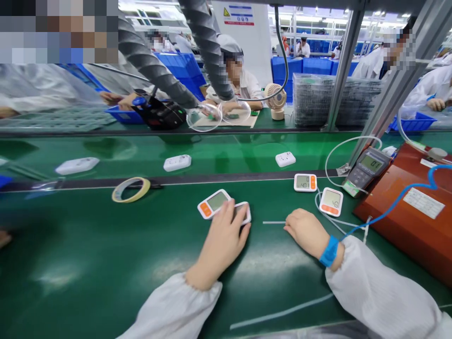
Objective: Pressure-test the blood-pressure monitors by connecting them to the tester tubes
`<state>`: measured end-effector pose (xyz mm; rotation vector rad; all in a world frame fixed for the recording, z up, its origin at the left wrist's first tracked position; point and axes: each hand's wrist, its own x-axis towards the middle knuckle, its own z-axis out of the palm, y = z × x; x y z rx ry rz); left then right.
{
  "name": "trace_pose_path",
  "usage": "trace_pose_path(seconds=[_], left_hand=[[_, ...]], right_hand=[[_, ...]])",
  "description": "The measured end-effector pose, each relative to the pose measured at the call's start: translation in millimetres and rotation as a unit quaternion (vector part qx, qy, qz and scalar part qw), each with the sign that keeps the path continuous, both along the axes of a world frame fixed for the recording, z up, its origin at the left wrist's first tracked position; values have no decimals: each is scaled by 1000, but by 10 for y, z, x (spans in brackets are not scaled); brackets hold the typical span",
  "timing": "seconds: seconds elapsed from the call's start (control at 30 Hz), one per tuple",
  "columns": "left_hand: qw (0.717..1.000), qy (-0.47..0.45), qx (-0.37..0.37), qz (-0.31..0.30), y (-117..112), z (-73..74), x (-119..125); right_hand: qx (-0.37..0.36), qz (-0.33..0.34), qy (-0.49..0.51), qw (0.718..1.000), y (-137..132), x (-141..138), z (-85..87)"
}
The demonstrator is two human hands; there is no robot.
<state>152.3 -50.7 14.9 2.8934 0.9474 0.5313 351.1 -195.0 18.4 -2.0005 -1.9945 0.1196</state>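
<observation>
My left hand (223,238) reaches over two small white handheld meters on the green bench. Its fingers and thumb close around the edges of the right meter (247,213), which they partly cover. The left meter (215,202), with a grey screen and orange buttons, lies against my fingertips. Pinched in my right hand (306,230) is a thin clear tube (271,222), its free end pointing left toward that meter. Beyond this hand lie two more such meters, one (305,182) flat with lit digits and another (331,202) turned sideways, with tubing beside them.
A grey gauge (369,167) leans by an orange-brown box (406,207) with a blue hose (391,207). A tape roll (143,195) lies left. Loose tubing (282,311) crosses the front. White units (177,163) sit on the green belt (226,141). Co-workers sit beyond.
</observation>
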Motion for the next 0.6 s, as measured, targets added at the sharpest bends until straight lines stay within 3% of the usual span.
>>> trace_pose_path(seconds=[0.07,0.13,0.2,0.23,0.33,0.4,0.5,0.6], left_hand=[[998,-25,-58,-24,-26,57,133],[984,-93,-151,-3,-55,120,303],[934,-209,-287,20,-112,157,512],[887,-275,-369,24,-155,160,622],[700,-410,-585,9,-333,120,898],[618,-421,-664,-8,-450,85,988],[582,-415,-699,-24,-551,66,992],[595,-416,-688,-22,-562,74,941]], right_hand=[[5,-17,1,1000,-45,56,54],[18,-33,4,999,-108,95,91],[52,-43,6,998,-164,128,101],[81,-46,10,996,-185,144,100],[180,-48,36,982,-219,190,106],[207,-36,52,976,-226,201,138],[199,4,51,979,-236,173,222],[238,26,43,970,-253,119,296]])
